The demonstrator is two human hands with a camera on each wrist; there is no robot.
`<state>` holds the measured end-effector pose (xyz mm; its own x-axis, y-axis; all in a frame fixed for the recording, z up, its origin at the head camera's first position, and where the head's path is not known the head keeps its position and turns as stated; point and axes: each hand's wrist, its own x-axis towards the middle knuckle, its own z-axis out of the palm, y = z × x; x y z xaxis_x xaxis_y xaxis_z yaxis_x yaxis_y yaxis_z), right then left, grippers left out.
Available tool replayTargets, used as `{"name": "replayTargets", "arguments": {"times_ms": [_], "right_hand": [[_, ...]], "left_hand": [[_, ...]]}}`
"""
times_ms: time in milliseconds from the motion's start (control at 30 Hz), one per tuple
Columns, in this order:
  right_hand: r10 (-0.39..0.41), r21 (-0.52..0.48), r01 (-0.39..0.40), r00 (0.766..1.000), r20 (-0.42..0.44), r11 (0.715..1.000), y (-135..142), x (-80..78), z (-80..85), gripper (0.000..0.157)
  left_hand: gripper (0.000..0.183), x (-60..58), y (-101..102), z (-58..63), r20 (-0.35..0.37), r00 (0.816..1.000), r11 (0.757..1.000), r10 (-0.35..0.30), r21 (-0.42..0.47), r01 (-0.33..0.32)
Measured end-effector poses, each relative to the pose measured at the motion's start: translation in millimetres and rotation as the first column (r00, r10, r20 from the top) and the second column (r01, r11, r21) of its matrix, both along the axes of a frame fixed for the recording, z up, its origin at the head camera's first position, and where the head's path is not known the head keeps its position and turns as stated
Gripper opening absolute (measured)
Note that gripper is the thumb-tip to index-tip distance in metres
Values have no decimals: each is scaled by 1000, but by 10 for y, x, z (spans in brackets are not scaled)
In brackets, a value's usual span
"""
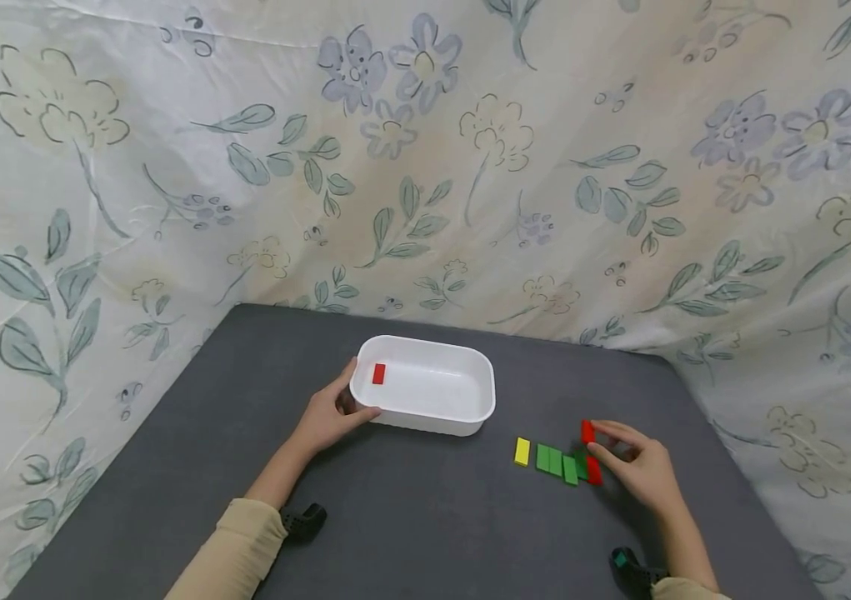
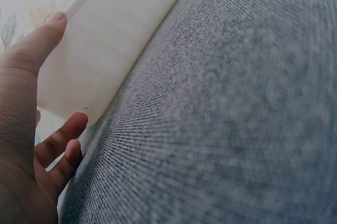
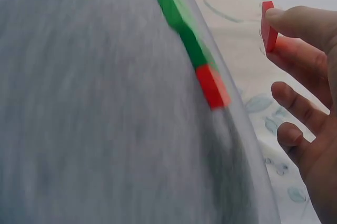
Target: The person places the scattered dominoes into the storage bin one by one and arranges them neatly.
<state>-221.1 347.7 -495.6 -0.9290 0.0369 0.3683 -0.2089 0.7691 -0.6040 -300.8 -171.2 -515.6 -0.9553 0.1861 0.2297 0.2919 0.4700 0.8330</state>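
Note:
My left hand (image 1: 327, 421) holds the left end of a white plastic tray (image 1: 481, 408), thumb along the near wall and a finger at the far left side. A red tile (image 1: 378, 374) lies in the tray at its left end. My right hand (image 1: 643, 468) pinches another red tile (image 3: 268, 27) between thumb and fingers, raised above the table. Below it a row of green tiles (image 1: 570, 470) ends in a red tile (image 1: 593, 472) on the table. In the left wrist view, the thumb and fingertips are at the tray wall (image 2: 110, 34).
A yellow tile (image 1: 522, 452) lies left of the green ones, with a gap between. The dark grey table (image 1: 440, 517) extends in front of the tray. Behind it hangs a flowered curtain (image 1: 425, 167). Each wrist wears a black device (image 1: 305, 523).

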Motion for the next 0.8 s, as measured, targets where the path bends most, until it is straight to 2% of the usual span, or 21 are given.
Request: {"name": "replayTargets", "arguments": {"times_ms": [233, 500, 800], "right_hand": [[59, 8, -59, 998, -15, 998, -201, -178, 94, 33], [128, -37, -128, 992, -12, 991, -466, -379, 165, 33], [116, -64, -116, 993, -7, 991, -590, -475, 187, 34]], "left_hand": [[106, -25, -4, -7, 1, 1000, 1000, 3, -2, -3], [107, -39, -21, -22, -13, 1000, 1000, 9, -4, -9], [107, -41, -3, -27, 10, 1000, 1000, 10, -9, -10]]}}
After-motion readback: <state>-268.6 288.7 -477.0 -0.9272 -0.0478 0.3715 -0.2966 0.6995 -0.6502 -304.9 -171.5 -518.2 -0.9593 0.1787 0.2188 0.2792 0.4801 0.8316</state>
